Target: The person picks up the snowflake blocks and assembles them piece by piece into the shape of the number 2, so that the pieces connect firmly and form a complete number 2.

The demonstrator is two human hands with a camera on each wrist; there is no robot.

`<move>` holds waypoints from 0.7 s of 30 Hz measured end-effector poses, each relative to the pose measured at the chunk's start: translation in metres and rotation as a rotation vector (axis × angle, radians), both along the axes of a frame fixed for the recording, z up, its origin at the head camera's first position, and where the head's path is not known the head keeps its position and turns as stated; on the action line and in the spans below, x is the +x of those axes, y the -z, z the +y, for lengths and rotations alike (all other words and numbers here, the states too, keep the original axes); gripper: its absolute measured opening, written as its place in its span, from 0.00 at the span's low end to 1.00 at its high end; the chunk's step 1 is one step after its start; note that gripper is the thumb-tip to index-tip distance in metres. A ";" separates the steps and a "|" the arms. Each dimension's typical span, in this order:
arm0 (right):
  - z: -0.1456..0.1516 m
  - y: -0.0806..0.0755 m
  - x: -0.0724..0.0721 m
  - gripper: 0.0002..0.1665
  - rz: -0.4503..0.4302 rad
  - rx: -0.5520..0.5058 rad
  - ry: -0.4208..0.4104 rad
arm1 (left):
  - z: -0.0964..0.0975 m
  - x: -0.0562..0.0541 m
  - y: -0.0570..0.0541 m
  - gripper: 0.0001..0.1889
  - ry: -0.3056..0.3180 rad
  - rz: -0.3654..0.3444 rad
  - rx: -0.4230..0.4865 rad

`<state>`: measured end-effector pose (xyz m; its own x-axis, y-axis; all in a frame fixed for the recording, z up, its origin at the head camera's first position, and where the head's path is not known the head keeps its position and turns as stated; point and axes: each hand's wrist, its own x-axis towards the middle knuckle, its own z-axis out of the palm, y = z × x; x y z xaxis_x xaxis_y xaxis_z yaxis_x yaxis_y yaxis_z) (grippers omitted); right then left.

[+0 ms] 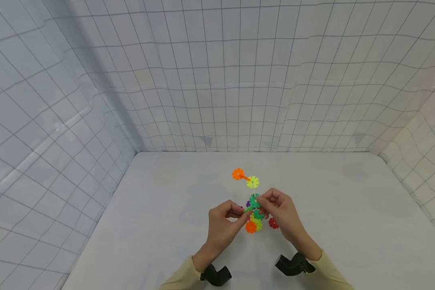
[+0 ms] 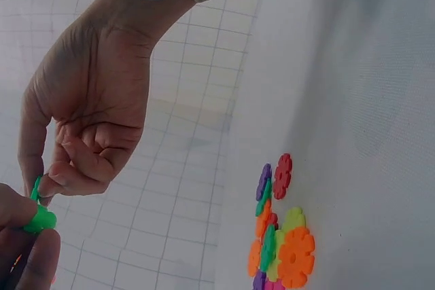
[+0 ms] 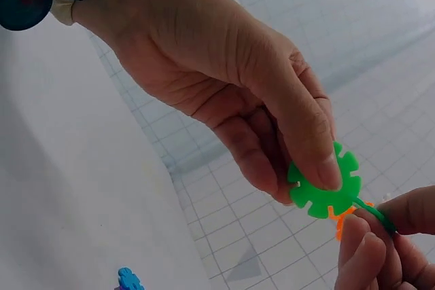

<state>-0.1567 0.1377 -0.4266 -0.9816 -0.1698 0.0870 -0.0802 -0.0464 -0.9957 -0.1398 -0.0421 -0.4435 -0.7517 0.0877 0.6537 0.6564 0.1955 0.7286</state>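
Observation:
My right hand pinches a green notched flower-shaped disc between thumb and fingers. My left hand pinches a second green disc, seen edge-on, which meets the rim of the first at an angle. In the head view that left-hand disc looks like a thin light green strip. Beyond the held green disc, a yellow disc and an orange disc stretch away in a row, with edge-on pieces between them. Fingers hide part of both green discs.
Beneath the hands lies a cluster of loose discs, among them an orange one, a yellow one and a red one. The white table is bordered by grid-patterned cloth walls at the back and sides.

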 end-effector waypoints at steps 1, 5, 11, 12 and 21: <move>0.000 0.000 0.000 0.14 0.018 0.007 -0.004 | 0.000 -0.002 0.004 0.12 -0.004 0.030 -0.003; 0.000 -0.001 0.001 0.13 0.068 0.025 -0.013 | 0.001 -0.005 0.011 0.13 -0.021 0.102 -0.006; -0.002 -0.002 0.004 0.13 0.090 0.015 -0.014 | 0.003 0.002 -0.002 0.14 -0.030 0.155 0.005; -0.002 -0.002 0.004 0.12 0.097 0.013 -0.014 | 0.003 0.004 -0.006 0.14 -0.028 0.162 0.010; -0.001 -0.001 0.004 0.11 0.138 -0.024 -0.055 | 0.005 0.011 -0.021 0.14 -0.023 0.188 0.036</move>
<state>-0.1531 0.1364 -0.4259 -0.9495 -0.2190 0.2248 -0.2125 -0.0785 -0.9740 -0.1285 -0.0368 -0.4229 -0.6177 0.0457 0.7851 0.7772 0.1878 0.6005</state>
